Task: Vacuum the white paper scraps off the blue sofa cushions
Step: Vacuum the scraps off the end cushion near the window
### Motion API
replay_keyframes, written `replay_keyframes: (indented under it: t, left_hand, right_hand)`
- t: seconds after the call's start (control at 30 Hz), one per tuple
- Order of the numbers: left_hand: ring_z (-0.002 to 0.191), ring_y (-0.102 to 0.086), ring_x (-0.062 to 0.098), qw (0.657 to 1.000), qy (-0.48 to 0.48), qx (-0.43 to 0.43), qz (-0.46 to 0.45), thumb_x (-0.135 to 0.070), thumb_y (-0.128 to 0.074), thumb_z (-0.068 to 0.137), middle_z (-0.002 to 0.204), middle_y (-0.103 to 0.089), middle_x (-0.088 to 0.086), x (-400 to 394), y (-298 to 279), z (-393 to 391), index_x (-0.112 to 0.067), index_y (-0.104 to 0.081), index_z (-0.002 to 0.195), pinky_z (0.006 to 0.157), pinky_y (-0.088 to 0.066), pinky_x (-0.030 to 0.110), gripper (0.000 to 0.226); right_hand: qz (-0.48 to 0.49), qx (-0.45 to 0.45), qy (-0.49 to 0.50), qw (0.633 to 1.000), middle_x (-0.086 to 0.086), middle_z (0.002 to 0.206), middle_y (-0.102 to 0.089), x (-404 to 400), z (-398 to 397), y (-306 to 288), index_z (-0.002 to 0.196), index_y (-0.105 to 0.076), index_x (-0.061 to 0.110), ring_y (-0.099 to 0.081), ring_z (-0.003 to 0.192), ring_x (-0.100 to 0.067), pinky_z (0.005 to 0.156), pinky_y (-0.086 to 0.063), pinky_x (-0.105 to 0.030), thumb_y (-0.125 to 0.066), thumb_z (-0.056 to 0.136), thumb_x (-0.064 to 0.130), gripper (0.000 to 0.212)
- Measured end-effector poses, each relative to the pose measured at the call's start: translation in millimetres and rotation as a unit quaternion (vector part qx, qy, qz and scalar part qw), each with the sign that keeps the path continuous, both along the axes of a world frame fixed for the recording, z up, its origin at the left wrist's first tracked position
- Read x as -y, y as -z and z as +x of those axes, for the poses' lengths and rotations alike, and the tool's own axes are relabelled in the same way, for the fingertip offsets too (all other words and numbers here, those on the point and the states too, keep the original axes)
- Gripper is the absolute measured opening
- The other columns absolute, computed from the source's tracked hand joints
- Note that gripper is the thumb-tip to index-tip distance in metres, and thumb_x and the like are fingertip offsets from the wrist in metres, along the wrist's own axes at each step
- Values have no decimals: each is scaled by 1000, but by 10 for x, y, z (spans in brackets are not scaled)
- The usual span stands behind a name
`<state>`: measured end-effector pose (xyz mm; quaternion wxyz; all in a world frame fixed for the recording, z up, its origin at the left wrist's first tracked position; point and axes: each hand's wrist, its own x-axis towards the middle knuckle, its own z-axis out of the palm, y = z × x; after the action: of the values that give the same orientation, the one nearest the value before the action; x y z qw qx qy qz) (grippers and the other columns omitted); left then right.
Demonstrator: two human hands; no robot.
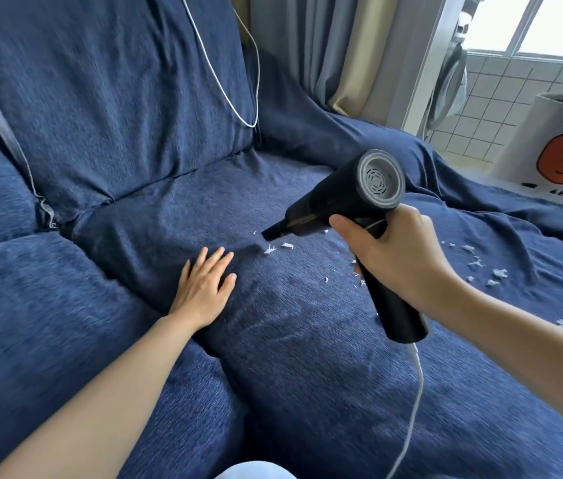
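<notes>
the blue sofa cushion (307,340) lay under both arms. the right hand (394,257) was curled round the handle of the black handheld vacuum (349,198), whose body ran from upper right down to lower left, nozzle aimed at the white paper scraps (278,247) just below its tip. the left hand (204,288) rested flat on the cushion, fingers straight, holding nothing. further scraps lay at right.

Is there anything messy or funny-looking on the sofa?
Yes. White paper scraps lie scattered on the blue seat cushion, mostly to the right of the vacuum, a few at its nozzle. A white cable dangles over the backrest.
</notes>
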<state>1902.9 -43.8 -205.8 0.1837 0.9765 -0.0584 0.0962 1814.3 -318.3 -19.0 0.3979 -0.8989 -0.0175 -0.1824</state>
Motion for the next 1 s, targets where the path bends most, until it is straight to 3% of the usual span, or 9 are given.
replay_keyframes:
  t: [0.17,0.43,0.73,1.0]
  left_hand:
    - [148,4,14,999,8,-34,21,-45,-28,100,160,-12,-7,234,-84,100,-27,-23,151,120,4,42,55]
    - [148,-2,13,999,-15,-34,32,-46,-28,99,160,-12,-8,338,-76,153,-28,-23,151,120,2,36,55]
    - [147,-3,7,999,-31,-19,27,-48,-26,98,159,-13,-14,319,10,120,-35,-22,150,120,1,33,54]
    - [147,-3,6,999,-33,-20,32,-49,-24,98,159,-12,-15,306,48,152,-36,-21,150,120,0,34,54]
  right_hand:
    - [28,-7,-9,1000,0,51,-67,-47,199,83,65,-63,18,-65,50,-8,60,-54,-26,-71,85,47,37]
    - [30,-12,-3,999,-4,63,-70,-89,369,141,67,-63,17,-71,66,-23,76,-58,-37,-70,86,48,36]
    - [29,-39,37,998,-4,58,-68,34,193,178,62,-60,15,-69,58,-19,68,-60,-36,-70,86,48,42]
    - [23,-30,22,999,-2,58,-67,7,144,321,60,-57,18,-70,66,-24,72,-59,-37,-70,86,48,42]
